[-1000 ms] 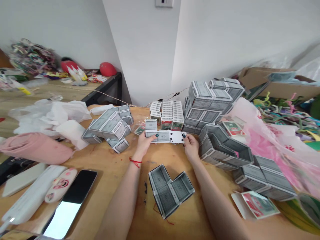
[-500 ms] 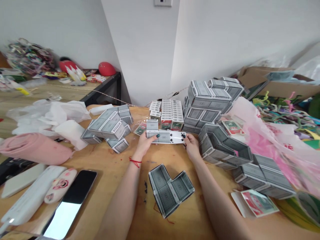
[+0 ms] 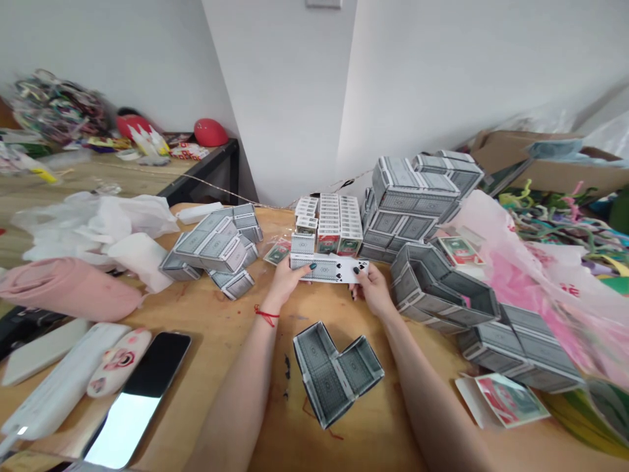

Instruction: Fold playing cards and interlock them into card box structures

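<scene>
My left hand, a red string on its wrist, is closed on the left end of a strip of joined playing cards. Grey patterned backs show on the left part of the strip, with one card section standing up behind it. White faces with black spades show on the right part. My right hand pinches that right end, thumb on top and fingertips showing beneath. Between my forearms an open, L-shaped box folded from cards lies on the wooden table.
Folded-card structures stand at the left and stacked at the right. Card packs line the back. A phone, pink cloth roll and white plastic lie left. Pink plastic and an opened card pack are right.
My right thumb has shifted slightly left along the card end, and its fingertips now show below the strip. The strip looks flatter. My left hand keeps its hold.
</scene>
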{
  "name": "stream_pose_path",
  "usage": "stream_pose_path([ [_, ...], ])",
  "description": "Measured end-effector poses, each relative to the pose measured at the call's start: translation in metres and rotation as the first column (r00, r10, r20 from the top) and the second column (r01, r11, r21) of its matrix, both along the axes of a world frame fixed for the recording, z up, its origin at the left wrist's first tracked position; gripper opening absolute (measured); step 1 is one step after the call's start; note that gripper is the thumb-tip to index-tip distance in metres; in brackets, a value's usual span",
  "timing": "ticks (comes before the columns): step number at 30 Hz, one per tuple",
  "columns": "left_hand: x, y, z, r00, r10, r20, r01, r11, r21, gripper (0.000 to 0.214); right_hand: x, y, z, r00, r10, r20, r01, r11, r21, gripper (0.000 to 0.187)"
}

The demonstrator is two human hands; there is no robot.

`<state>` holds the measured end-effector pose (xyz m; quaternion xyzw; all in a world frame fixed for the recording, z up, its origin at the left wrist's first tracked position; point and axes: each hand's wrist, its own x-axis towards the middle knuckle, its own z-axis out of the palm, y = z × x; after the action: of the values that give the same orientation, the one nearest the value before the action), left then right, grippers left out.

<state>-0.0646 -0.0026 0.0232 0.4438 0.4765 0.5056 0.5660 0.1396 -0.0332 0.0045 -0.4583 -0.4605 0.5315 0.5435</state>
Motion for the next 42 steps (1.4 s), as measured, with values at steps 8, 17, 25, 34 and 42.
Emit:
stream_pose_path([
  [8, -0.001, 0.000, 0.001, 1.000, -0.005, -0.020, 0.005, 1.000, -0.009, 0.041, 0.000, 0.002, -0.005, 0.995, 0.036, -0.098, -0.043, 0.997, -0.066, 0.033],
  [17, 0.005, 0.001, -0.005, 0.998, 0.038, -0.057, -0.036, 0.999, 0.040, 0.049, -0.003, 0.001, -0.005, 0.999, 0.005, -0.040, -0.007, 0.998, -0.063, 0.033],
  [25, 0.008, 0.000, -0.005, 0.992, 0.048, -0.114, -0.041, 0.997, 0.062, 0.049, -0.008, -0.002, -0.001, 1.000, 0.001, 0.030, 0.000, 1.000, -0.027, 0.031],
  [34, 0.006, 0.000, -0.009, 0.996, -0.010, -0.094, 0.021, 0.993, 0.116, 0.048, -0.008, -0.003, 0.002, 0.995, 0.040, 0.086, -0.041, 0.999, 0.013, 0.027],
  [42, 0.007, -0.002, -0.005, 0.996, -0.020, -0.085, 0.027, 0.996, 0.080, 0.046, -0.015, -0.004, -0.002, 0.987, -0.021, 0.157, 0.017, 0.999, 0.028, 0.025],
])
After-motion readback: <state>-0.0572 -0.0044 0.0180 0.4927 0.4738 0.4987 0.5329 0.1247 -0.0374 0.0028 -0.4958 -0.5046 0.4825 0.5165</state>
